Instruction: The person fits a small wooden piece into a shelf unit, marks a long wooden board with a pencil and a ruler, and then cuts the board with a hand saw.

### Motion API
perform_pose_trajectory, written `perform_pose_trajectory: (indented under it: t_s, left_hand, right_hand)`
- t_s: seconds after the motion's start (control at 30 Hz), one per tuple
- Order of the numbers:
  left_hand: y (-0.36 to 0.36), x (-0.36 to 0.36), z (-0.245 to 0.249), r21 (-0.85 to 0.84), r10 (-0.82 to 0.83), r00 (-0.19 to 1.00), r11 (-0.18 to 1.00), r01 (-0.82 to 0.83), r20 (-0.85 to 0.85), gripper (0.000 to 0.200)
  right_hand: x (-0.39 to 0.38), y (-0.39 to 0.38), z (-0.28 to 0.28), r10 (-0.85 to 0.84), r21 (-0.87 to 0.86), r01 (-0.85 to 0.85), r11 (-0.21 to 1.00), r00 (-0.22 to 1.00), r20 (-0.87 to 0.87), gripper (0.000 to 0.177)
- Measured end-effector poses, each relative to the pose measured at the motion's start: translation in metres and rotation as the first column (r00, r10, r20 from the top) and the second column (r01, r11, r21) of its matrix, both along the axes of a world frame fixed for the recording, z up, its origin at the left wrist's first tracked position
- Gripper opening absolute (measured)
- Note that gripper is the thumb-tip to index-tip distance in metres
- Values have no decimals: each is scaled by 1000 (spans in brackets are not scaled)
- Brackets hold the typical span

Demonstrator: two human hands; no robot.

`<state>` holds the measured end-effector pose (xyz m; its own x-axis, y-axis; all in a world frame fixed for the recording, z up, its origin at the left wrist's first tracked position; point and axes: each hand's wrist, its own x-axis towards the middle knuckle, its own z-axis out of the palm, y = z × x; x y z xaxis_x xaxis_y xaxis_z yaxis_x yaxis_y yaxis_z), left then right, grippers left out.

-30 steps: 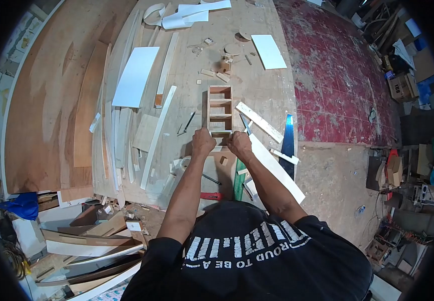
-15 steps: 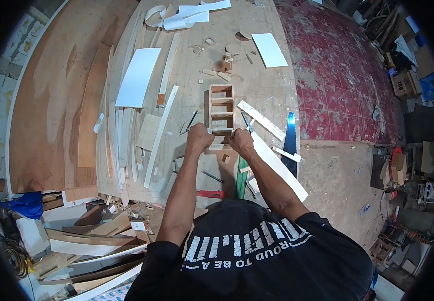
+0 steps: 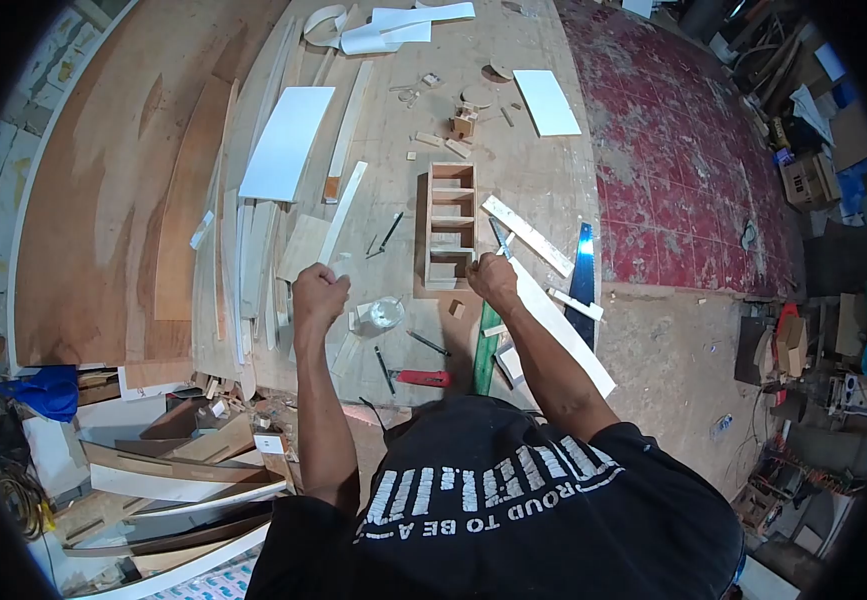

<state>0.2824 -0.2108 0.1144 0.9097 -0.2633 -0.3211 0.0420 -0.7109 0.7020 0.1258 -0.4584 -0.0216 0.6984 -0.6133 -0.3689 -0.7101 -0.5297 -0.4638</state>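
Note:
A narrow wooden box [image 3: 428, 230] with several compartments in a row lies on the workbench in front of me. My right hand [image 3: 494, 280] is closed at its near right corner, thumb and fingers pressed against the side wall. To the left of the box, my left hand [image 3: 320, 298] hovers with curled fingers; whatever may be in them is hidden. A small pale wood piece [image 3: 342, 263] shows just beyond its fingertips. Between my arms stands a clear jar [image 3: 385, 314] with something white in it. A small wood block [image 3: 457, 309] sits by the box's near end.
A red utility knife [image 3: 422, 378] and dark pens [image 3: 428, 343] lie near me. On the right are a handsaw [image 3: 582, 265], a green strip [image 3: 486, 345] and white boards [image 3: 565, 335]. White panels [image 3: 288, 145] and long strips [image 3: 350, 130] lie left.
My left hand has left the near end of the box and moved left, uncovering the jar. My right hand stays at the box's near right corner. The view has shifted slightly.

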Motion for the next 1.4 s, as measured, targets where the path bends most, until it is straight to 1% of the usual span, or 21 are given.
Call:
perform_pose_trajectory:
  t_s: [0.13, 0.23, 0.27, 0.3, 0.43, 0.5, 0.53, 0.57, 0.63, 0.67, 0.7, 0.77, 0.8, 0.83, 0.87, 0.9, 0.97, 1.1, 1.17, 1.27, 1.4]
  left_hand:
    - [26, -2, -7, 36, 33, 998, 999, -31, -52, 15]
    - [46, -2, -35, 17, 61, 996, 998, -60, -60, 15]
    - [53, 0, -51, 17, 40, 999, 999, -40, -17, 15]
    - [56, -1, -51, 20, 19, 1000, 1000, -20, 25, 15]
    - [62, -9, -47, -31, 59, 995, 998, -57, 81, 20]
    - [60, -9, -41, -100, 25, 995, 995, -16, 92, 20]
    - [55, -11, -32, -129, 17, 998, 992, -9, 66, 18]
    - [48, -14, -26, -133, 17, 998, 991, -9, 61, 18]
    - [34, -17, -19, -259, -10, 1000, 966, 9, -3, 17]
    - [26, -18, -27, -324, -53, 998, 945, 55, 16, 16]
    - [13, -22, -29, -358, -80, 996, 931, 64, -30, 16]
    - [-23, -34, -30, -404, -146, 983, 910, 89, -112, 18]
    - [-42, -37, -40, -390, -191, 974, 912, 131, -119, 17]
    - [-61, -44, -33, -372, -206, 957, 921, 119, -203, 18]
    - [-80, -45, -77, -328, -251, 966, 918, 221, -52, 20]
    - [-95, -50, -61, -214, -304, 951, 934, 286, -55, 22]
    - [-118, -56, -71, -65, -407, 910, 909, 412, 79, 20]
    - [-145, -68, -99, -55, -394, 908, 913, 405, 143, 19]
    - [-151, -69, -98, 35, -440, 897, 898, 439, 45, 26]
    - [-154, -74, -106, 80, -450, 892, 892, 446, 40, 26]
    - [-159, -76, -105, 107, -445, 895, 892, 439, 36, 24]
  right_hand:
    - [0, 5, -2, 4, -59, -4, 998, 1000, -2, 31]
    - [2, 9, 0, -17, -78, 17, 997, 1000, 0, 30]
    - [4, 10, 0, -14, -82, 13, 997, 1000, -10, 30]
    - [5, 12, 2, -10, -85, 8, 996, 1000, -21, 29]
    - [13, 18, 16, 18, -49, -20, 999, 999, -39, 30]
    - [17, 23, 28, -1, -98, 1, 995, 1000, 1, 29]
    - [15, 25, 44, 7, -56, -5, 998, 999, 43, 29]
    - [11, 27, 58, 7, -59, -5, 998, 999, 39, 29]
    - [2, 32, 75, -32, -91, 44, 995, 992, 126, 29]
    - [-10, 31, 72, -45, -46, 54, 997, 984, 170, 33]
    - [-21, 34, 67, -47, -48, 56, 997, 985, 167, 33]
    - [-48, 40, 47, 17, 104, -27, 994, 995, 94, 33]
    - [-63, 46, 25, 18, 156, -35, 987, 994, 107, 35]
    - [-77, 52, 1, 17, 208, -42, 977, 992, 122, 37]
    - [-88, 57, -11, 29, 241, -57, 969, 993, 116, 37]
    - [-96, 63, -22, 41, 275, -70, 959, 993, 109, 38]
    - [-109, 69, -35, -45, 291, 12, 957, 993, 106, 39]
    - [-120, 68, -33, -46, 250, 20, 968, 994, 96, 38]
    - [-127, 65, -34, -66, 247, 36, 968, 991, 115, 37]
    - [-132, 64, -34, -72, 268, 33, 963, 988, 137, 36]
    - [-135, 60, -25, -76, 296, 46, 954, 993, 89, 35]
